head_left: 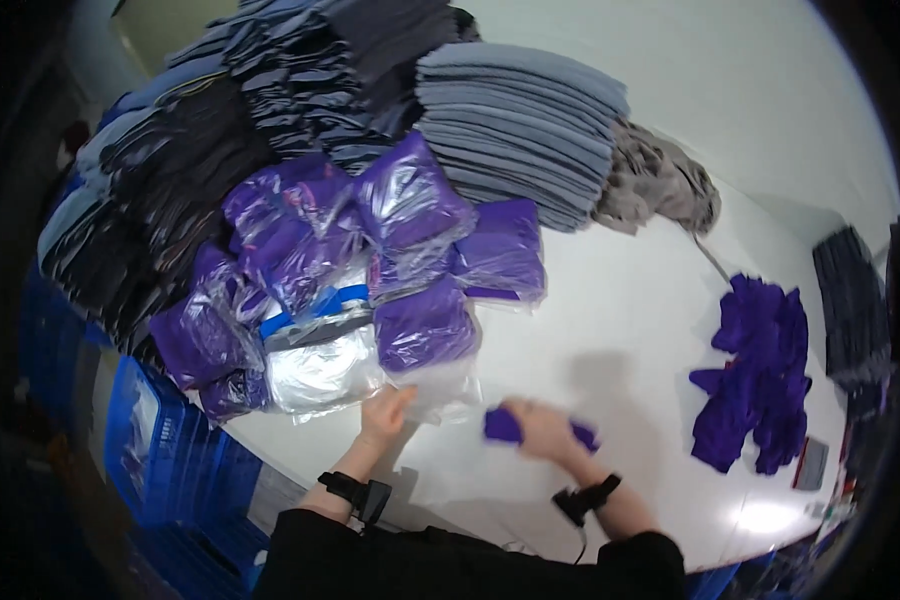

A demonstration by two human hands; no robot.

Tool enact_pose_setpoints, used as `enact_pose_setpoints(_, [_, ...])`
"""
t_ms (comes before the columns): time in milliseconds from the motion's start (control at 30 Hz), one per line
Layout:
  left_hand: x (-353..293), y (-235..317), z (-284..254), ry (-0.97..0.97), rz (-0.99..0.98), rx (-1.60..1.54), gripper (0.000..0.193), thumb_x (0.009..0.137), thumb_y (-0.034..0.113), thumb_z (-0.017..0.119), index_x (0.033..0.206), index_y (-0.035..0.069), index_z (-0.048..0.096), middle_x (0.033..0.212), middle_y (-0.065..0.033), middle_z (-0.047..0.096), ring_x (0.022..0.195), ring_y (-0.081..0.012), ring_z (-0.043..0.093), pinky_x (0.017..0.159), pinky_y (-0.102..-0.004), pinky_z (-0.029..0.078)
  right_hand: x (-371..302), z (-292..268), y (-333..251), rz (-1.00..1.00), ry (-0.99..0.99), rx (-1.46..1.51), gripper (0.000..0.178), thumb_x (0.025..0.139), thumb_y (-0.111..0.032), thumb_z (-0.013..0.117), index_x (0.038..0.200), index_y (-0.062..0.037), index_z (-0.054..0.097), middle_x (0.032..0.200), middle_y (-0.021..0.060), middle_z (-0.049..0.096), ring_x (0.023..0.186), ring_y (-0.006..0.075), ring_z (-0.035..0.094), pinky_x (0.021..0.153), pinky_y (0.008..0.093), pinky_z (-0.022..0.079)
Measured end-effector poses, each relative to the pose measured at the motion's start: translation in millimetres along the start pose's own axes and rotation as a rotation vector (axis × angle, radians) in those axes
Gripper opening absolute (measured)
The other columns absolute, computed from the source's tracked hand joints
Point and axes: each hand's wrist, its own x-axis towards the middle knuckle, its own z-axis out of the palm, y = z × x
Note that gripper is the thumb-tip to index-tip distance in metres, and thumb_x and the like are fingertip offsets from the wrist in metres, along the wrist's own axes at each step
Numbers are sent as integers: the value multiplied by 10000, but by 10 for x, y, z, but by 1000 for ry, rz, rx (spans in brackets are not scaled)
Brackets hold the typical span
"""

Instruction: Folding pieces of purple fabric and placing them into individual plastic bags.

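Note:
My left hand [385,412] is closed at the edge of a clear plastic bag [442,392], which lies flat on the white table. Beside it rests a stack of clear bags [325,372] with a shiny surface. My right hand [538,428], a little blurred, grips a folded purple cloth [502,426] just above the table; purple shows on both sides of the fingers. Purple packets in clear wrapping [425,325] are heaped beyond my left hand. Off to the right lies a loose pile of unwrapped purple cloths [755,375].
Tall stacks of dark folded cloth [185,150] and a stack of grey-blue cloth [520,125] line the back. A crumpled brown cloth [660,180] adjoins them. Blue plastic crates [155,440] stand below the table's left edge. A small grey flat object [811,464] lies at the right edge.

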Motion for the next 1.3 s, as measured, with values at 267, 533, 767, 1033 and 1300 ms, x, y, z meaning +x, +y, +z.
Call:
enact_pose_setpoints(267, [-262, 543, 52, -173, -110, -322, 345, 776, 126, 594, 1118, 83, 578, 784, -87, 597, 635, -237, 609, 544, -324, 495, 506, 495, -587, 470, 277, 2319, 248, 663, -75, 608, 883, 6, 529, 798, 108, 580, 694, 212, 596, 605, 334, 511])
enact_pose_setpoints(533, [166, 1036, 160, -448, -100, -752, 304, 854, 66, 478, 1147, 84, 556, 1074, -101, 608, 930, -229, 609, 865, -328, 453, 819, -232, -1236, 113, 300, 2129, 365, 831, -181, 532, 1135, 9, 466, 1071, 118, 547, 974, 244, 541, 863, 381, 452])
enact_pose_setpoints(767, [1799, -1021, -1199, 76, -399, 372, 239, 851, 194, 455, 1038, 105, 573, 748, -211, 615, 674, -383, 605, 607, -469, 487, 1029, -566, -1217, -282, -55, 1125, 451, 879, -73, 514, 1281, 58, 355, 1294, 159, 434, 1210, 211, 409, 1009, 311, 327])
enact_pose_setpoints(1033, [2131, -1876, -1250, 40, -332, 780, 221, 858, 115, 390, 914, 53, 595, 792, -157, 633, 688, -325, 625, 582, -427, 500, -1539, 251, 1586, 893, 973, -663, 525, 692, -165, 660, 1166, 4, 509, 1314, 159, 401, 1257, 351, 304, 1016, 524, 229])
enact_pose_setpoints(1300, [1933, -695, -1189, 47, 37, 1208, 480, 761, 254, 609, 1196, 110, 466, 1090, -186, 499, 955, -359, 501, 823, -479, 411, -2331, -41, 1987, 1261, 982, -216, 624, 743, -316, 631, 1259, -65, 386, 1279, 123, 364, 1191, 325, 328, 981, 497, 249])
